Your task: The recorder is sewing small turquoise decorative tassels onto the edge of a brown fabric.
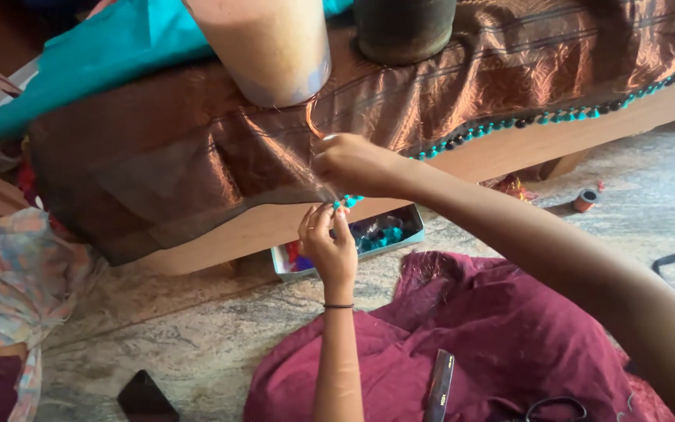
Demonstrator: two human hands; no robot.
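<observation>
A brown shimmering fabric with a beaded teal-and-dark edge lies draped over a low wooden table. My left hand pinches the fabric's edge near a teal bead, fingers closed on it. My right hand is just above, fingers closed on fine threads pulled up from the fabric. Both hands work at the same spot on the hem.
A small open box of teal and coloured beads sits under the table edge. Maroon cloth covers my lap, with a dark ruler-like strip and scissors. A phone, a thread spool, two cylinders are nearby.
</observation>
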